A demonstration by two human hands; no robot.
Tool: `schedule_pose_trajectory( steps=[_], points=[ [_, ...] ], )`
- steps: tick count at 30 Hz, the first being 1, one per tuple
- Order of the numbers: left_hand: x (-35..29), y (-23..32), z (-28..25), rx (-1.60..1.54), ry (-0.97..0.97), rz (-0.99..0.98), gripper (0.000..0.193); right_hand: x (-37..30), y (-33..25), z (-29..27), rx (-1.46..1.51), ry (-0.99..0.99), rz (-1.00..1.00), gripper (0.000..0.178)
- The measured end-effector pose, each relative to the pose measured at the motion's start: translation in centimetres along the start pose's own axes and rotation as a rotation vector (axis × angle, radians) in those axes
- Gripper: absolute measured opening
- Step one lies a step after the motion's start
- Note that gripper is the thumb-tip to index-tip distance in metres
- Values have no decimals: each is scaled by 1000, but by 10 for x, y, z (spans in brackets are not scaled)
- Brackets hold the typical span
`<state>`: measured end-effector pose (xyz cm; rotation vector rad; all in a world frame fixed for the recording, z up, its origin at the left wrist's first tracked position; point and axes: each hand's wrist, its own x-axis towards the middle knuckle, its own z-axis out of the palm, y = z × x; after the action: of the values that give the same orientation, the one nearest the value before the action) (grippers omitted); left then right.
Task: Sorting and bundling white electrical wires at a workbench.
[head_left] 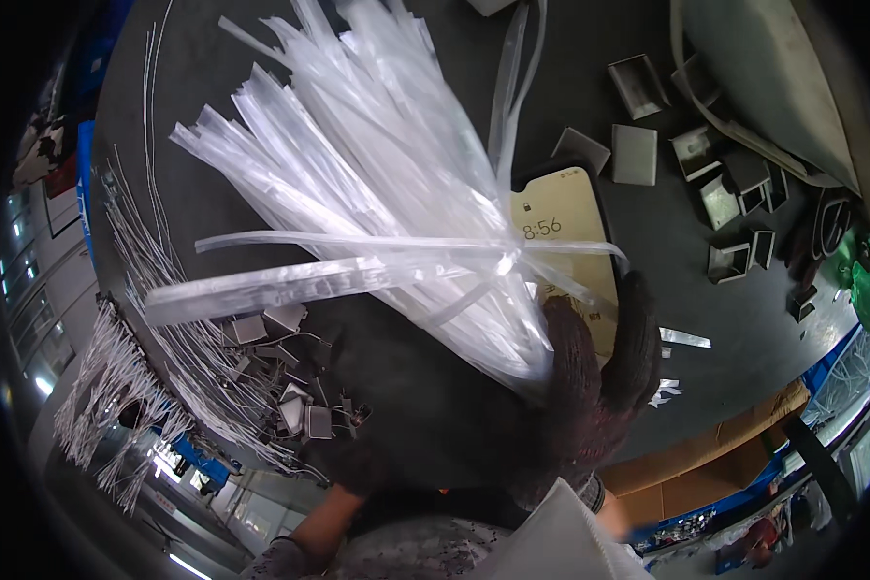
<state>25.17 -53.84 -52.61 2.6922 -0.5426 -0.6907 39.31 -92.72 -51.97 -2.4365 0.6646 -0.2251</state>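
Observation:
A large bundle of clear plastic strips (387,164) fans out toward the far left, tied round near its narrow end with a strip whose loose ends stick out. My right hand (599,387), in a dark glove, is at that narrow end, which disappears behind its fingers. Two of its fingers curve up apart, one close to a loose end of the tie. Behind them, a phone (570,208) with a lit yellowish screen is partly covered by the strips. My left hand (362,466), in a dark glove, is low by the table's near edge; its fingers blend into the dark surface.
Thin wires (179,358) spread along the left edge, with small metal pieces (304,416) beside them. Several metal brackets (634,155) lie at the far right near a pale sack (773,77). A cardboard box (715,464) stands at the near right. Plastic scraps (684,338) lie beside my right hand.

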Motion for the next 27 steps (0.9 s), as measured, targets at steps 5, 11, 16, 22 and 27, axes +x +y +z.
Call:
schedule_pose_trajectory(
  steps=[5, 11, 16, 22, 27],
  points=[
    [-20, -23, 18, 110, 92, 174, 15, -2, 0, 1, 1, 9, -7, 58],
    [-34, -31, 25, 79, 54, 193, 12, -2, 0, 4, 1, 32, -20, 55],
    [18, 9, -5, -78, 66, 93, 5, -11, -1, 5, -102, 66, -69, 60],
    [45, 15, -12, -150, 333, 242, 17, -12, -30, -3, -284, 57, -147, 75],
    [26, -4, -2, -282, 400, 272, 34, -82, -85, -22, -244, 329, -151, 55]
  ],
)
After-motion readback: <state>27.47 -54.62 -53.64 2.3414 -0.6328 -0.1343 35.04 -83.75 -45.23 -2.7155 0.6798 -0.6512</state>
